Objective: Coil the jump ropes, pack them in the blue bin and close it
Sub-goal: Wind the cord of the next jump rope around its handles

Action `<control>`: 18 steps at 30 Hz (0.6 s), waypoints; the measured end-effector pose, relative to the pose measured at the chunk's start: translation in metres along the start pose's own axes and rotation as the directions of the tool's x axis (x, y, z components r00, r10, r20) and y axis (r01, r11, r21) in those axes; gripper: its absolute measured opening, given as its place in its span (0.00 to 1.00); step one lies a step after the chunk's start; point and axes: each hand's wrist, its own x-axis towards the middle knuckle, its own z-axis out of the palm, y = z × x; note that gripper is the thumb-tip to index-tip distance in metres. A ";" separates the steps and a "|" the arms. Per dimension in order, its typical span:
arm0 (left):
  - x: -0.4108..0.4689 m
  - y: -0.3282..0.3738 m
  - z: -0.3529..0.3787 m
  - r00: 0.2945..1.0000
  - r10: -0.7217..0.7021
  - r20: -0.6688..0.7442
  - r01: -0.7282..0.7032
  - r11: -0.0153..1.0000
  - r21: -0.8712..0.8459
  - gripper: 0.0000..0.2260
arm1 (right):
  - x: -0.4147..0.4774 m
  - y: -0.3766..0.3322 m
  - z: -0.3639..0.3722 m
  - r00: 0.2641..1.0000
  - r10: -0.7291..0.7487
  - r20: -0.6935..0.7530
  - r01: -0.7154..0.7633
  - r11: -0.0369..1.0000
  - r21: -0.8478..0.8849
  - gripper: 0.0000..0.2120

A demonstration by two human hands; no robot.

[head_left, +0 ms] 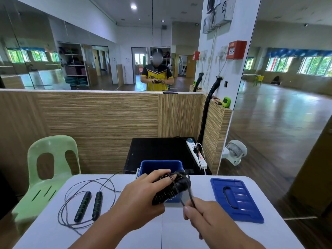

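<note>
Now the left hand grips 1 jump rope by its 2 black handles, bunched together just in front of the open blue bin. The right hand pinches the thin cord that loops over the handle tops. To wrap well, I judge the right hand should hold the cord taut and lay each turn snug beside the one before, with the left thumb pinning it so the bundle cannot spring loose. The 2nd jump rope lies uncoiled on the white table at left, and the blue lid rests flat at right.
</note>
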 end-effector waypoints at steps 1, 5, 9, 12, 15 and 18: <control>0.000 0.000 0.000 1.000 0.001 0.001 -0.001 1.000 -0.006 0.36 | 0.000 -0.001 0.002 1.000 -0.012 0.026 0.013 0.999 -0.032 0.10; 0.000 0.001 0.003 1.000 -0.012 -0.015 0.012 0.999 -0.046 0.36 | 0.000 -0.005 0.006 0.995 -0.059 0.077 0.066 0.994 -0.090 0.08; -0.003 0.001 0.001 0.997 -0.034 -0.072 0.020 0.982 -0.188 0.36 | 0.004 0.009 0.007 0.998 0.015 0.060 -0.021 0.994 0.103 0.10; -0.003 0.005 -0.001 0.994 -0.021 -0.107 -0.001 0.979 -0.204 0.37 | 0.007 0.025 0.007 0.995 0.088 0.055 -0.101 0.938 0.331 0.13; -0.003 0.009 0.001 0.993 -0.027 -0.117 0.004 0.982 -0.189 0.36 | 0.010 0.035 0.011 0.988 0.152 0.000 -0.142 0.920 0.365 0.14; -0.005 0.011 0.002 0.993 -0.025 -0.118 -0.001 0.977 -0.212 0.34 | 0.014 0.039 0.016 0.983 0.179 -0.045 -0.153 0.927 0.343 0.14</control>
